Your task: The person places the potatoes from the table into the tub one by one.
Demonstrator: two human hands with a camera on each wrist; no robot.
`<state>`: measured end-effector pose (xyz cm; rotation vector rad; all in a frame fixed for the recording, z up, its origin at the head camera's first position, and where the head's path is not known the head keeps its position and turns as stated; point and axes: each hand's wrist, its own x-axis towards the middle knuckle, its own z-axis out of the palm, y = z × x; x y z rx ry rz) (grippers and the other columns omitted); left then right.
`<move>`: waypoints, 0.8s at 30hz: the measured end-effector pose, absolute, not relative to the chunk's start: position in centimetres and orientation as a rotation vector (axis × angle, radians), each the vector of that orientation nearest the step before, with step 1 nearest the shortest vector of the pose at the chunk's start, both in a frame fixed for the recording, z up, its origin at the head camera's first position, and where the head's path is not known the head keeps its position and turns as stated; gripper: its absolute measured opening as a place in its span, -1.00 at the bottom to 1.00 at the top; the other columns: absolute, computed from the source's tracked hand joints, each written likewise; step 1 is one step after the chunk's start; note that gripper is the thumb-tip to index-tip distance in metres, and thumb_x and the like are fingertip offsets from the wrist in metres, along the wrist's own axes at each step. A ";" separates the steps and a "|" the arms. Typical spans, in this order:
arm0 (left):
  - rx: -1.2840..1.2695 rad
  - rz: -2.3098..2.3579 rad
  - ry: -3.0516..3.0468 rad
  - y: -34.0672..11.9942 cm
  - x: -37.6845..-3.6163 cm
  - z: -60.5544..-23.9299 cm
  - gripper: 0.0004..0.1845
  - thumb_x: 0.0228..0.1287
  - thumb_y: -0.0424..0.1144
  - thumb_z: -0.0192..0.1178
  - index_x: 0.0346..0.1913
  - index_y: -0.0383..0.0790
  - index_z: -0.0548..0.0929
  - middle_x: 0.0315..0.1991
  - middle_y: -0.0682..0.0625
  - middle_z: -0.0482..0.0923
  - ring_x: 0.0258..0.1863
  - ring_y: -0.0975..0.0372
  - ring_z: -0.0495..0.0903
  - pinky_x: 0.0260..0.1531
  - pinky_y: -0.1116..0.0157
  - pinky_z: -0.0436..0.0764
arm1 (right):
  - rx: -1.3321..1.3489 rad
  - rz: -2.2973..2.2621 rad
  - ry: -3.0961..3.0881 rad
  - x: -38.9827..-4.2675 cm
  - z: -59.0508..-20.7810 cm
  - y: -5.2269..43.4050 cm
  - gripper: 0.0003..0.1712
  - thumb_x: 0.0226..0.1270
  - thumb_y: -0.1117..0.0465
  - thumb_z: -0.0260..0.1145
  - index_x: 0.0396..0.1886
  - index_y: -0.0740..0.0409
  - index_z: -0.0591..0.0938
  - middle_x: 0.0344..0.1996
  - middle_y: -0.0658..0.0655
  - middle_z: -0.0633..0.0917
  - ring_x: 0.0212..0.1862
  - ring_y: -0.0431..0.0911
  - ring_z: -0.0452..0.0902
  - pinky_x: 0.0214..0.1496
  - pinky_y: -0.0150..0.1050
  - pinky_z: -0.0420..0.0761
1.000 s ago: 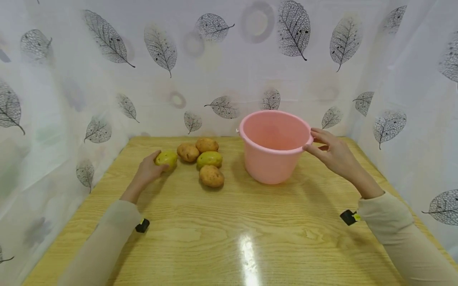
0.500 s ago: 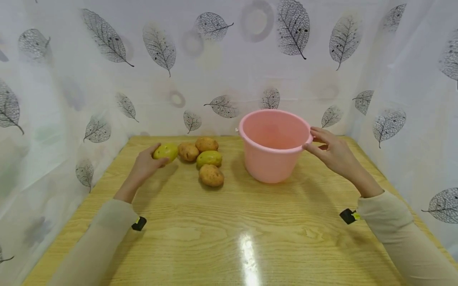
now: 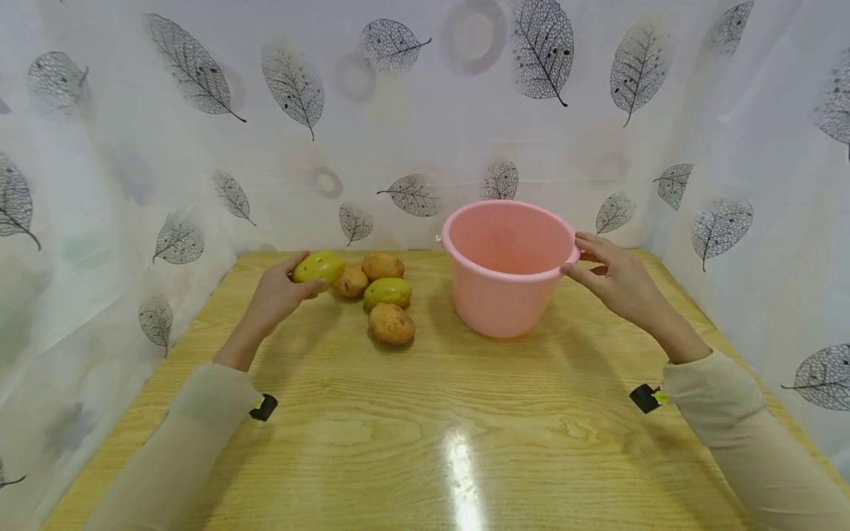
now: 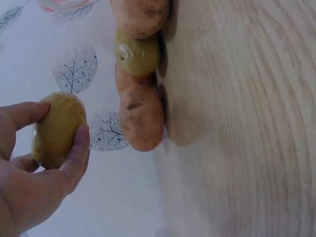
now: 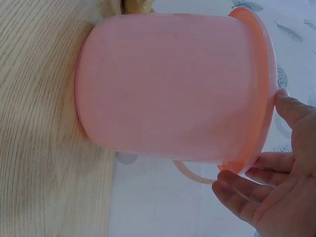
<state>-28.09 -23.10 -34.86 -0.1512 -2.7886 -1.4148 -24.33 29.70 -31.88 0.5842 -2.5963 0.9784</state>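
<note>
Left hand [image 3: 275,295] pinches greenish potato [image 3: 319,267], lifted off table [image 3: 425,413] beside 4 potatoes [image 3: 381,301]; right hand [image 3: 614,284], fingers straight, touches pink bucket [image 3: 506,269] rim

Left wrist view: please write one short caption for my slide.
Left hand holds a greenish potato off the table, beside three more potatoes.

A light wood-grain counter [image 3: 425,413] is carrying everything here, with a glare spot shining near its front edge. A pink bucket [image 3: 506,287] is standing upright toward the back right. Left of it, three potatoes are lying close together: two brown potatoes [image 3: 391,324] [image 3: 381,265] and a greenish potato [image 3: 387,292] between them.
</note>
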 end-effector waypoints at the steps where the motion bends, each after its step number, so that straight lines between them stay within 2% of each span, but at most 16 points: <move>1: -0.153 -1.414 -2.787 -22.9 -28.1 -34.7 -0.18 0.49 -0.16 0.26 0.65 -0.22 0.10 0.45 -0.43 0.29 0.03 -0.09 0.70 -0.09 0.33 0.62 | 0.588 0.982 -2.596 -24.4 -31.9 29.7 -0.35 0.52 0.11 0.35 0.48 0.28 0.46 0.48 0.29 0.41 0.27 0.21 0.53 -0.05 -0.68 0.44; 6: -0.179 -1.442 -2.770 -21.9 -28.0 -34.0 -0.18 0.48 -0.15 0.27 0.65 -0.18 0.11 0.47 -0.38 0.28 0.07 -0.09 0.66 0.05 0.16 0.61 | 0.603 0.984 -2.590 -24.3 -31.9 29.7 -0.36 0.52 0.11 0.35 0.47 0.29 0.46 0.47 0.31 0.41 0.26 0.24 0.54 -0.05 -0.67 0.46; 12: -0.228 -1.437 -2.753 -20.6 -28.0 -33.0 -0.16 0.44 -0.11 0.30 0.64 -0.17 0.15 0.53 -0.30 0.23 0.28 -0.11 0.45 0.21 -0.04 0.53 | 0.592 0.995 -2.583 -24.6 -32.1 29.8 -0.37 0.52 0.13 0.35 0.47 0.29 0.47 0.48 0.30 0.41 0.26 0.25 0.54 -0.03 -0.66 0.47; 19: -0.286 -1.462 -2.720 -19.0 -28.2 -31.9 -0.17 0.42 -0.10 0.32 0.63 -0.18 0.19 0.53 -0.25 0.26 0.31 -0.07 0.42 0.28 -0.03 0.50 | 0.601 1.014 -2.566 -24.6 -32.1 29.8 -0.37 0.51 0.15 0.36 0.46 0.30 0.47 0.48 0.30 0.41 0.25 0.26 0.54 -0.02 -0.71 0.44; 24: -0.322 -1.553 -2.694 -17.7 -28.1 -31.0 -0.19 0.44 -0.12 0.31 0.63 -0.18 0.20 0.46 -0.29 0.34 0.21 -0.07 0.55 0.22 0.02 0.57 | 0.591 0.989 -2.574 -24.5 -32.0 29.8 -0.35 0.52 0.13 0.35 0.47 0.32 0.45 0.48 0.31 0.40 0.27 0.29 0.53 0.04 -0.61 0.50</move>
